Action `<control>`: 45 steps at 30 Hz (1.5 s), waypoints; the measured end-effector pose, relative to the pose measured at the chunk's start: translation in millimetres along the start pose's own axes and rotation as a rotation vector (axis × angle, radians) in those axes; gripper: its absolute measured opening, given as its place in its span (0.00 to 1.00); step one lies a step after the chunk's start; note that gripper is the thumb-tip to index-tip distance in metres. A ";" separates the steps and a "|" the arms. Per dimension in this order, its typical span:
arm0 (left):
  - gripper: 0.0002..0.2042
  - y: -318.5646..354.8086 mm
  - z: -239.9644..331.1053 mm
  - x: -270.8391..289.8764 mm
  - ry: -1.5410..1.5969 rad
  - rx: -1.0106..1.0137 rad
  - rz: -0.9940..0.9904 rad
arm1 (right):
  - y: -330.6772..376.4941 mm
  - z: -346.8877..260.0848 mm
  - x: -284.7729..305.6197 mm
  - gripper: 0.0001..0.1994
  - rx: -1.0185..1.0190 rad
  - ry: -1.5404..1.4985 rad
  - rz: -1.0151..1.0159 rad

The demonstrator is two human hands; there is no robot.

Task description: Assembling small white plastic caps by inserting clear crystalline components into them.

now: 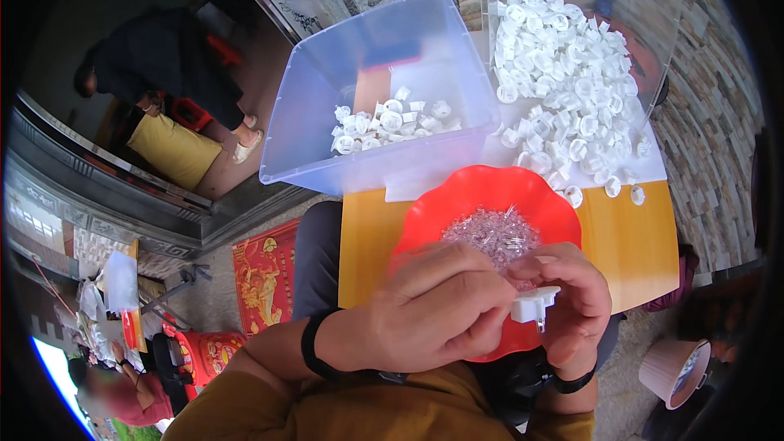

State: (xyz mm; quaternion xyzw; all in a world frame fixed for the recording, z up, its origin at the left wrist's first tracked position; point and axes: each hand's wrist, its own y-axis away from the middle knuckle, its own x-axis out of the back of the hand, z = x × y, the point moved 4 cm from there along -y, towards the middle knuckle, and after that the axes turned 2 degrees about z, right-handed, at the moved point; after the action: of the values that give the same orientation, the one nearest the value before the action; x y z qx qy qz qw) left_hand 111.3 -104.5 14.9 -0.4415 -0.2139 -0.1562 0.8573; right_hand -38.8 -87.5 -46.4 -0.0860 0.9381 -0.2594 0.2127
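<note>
Above a red scalloped bowl [457, 196], my two hands meet around a small white plug-like plastic piece [535, 304] with a metal prong pointing down. My right hand [580, 302] is closed on this piece, thumb and fingers curled about its side. The fingers of my left hand [437, 302] are pinched together right against it; whatever they hold is hidden behind the knuckles. Many small clear pieces [494, 233], some with thin shiny pins, lie heaped in the bowl beyond my hands.
A translucent bluish bin [302, 114] with some white pieces [392, 122] stands at the table's [629, 253] far left. A large heap of similar pieces [563, 73] spills from a clear bin at far right. A pink basket [674, 371] sits lower right; two people are at left.
</note>
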 end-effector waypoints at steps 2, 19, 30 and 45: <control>0.06 -14.6 -5.2 11.9 -0.126 0.035 -0.009 | -0.3 -5.5 7.1 0.33 -0.087 -0.039 0.196; 0.04 -30.0 -76.0 36.0 -0.571 0.400 -0.129 | -12.0 23.1 134.7 0.09 -0.180 0.482 0.689; 0.06 61.2 -65.9 -53.6 -0.448 0.170 -0.967 | -12.7 54.2 131.5 0.10 -0.295 1.319 0.387; 0.04 43.0 -58.6 -36.6 -0.284 0.370 -0.796 | -9.1 64.9 132.1 0.12 -0.325 1.167 0.341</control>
State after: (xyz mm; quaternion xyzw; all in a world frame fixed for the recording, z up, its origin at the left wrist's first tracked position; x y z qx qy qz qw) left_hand 112.9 -125.7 -63.6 -0.1816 -0.5064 -0.3704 0.7572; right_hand -127.7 -160.3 -138.8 0.1893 0.9276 -0.0803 -0.3119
